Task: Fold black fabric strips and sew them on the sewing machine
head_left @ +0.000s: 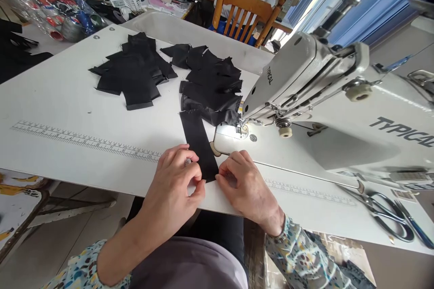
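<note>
A black fabric strip (199, 142) lies flat on the white sewing table, its near end between my hands. The fingers of my left hand (178, 178) are curled, with thumb and forefinger closed at the strip's near left corner. At the near right corner, my right hand (246, 185) pinches the edge between thumb and fingers. The strip's far end meets a row of overlapping black pieces (213, 74), which reaches the sewing machine's presser foot (240, 123). Left of that row, another pile of black pieces (134, 67) is heaped loosely.
The sewing machine (339, 95) fills the right side, its needle area lit. Scissors (383, 212) and a blue-handled tool (413, 223) lie at the right edge. A printed ruler (84, 140) runs along the tabletop. Beyond stand a wooden chair (249, 6) and a seated person.
</note>
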A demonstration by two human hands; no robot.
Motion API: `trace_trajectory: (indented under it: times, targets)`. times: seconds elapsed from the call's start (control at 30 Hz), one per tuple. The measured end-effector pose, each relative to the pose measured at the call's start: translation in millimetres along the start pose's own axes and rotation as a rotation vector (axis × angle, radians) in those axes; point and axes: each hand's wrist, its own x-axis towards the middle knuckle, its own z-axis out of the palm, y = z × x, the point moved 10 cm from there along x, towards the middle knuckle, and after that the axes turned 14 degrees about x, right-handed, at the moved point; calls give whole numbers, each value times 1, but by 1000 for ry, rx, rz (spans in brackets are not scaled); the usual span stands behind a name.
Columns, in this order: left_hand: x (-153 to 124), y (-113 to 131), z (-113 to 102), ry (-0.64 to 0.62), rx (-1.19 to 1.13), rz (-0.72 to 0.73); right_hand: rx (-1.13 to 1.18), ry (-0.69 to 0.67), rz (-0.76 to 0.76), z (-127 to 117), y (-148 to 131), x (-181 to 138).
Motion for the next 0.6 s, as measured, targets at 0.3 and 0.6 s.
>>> trace_trajectory:
  times: [0.3,0.6]
  targets:
    - [-2,6,3,-65,1,132,29,-53,69,2,8,4]
    - [-2,7,-2,-13,-29,291,47,-60,97,3,9,2]
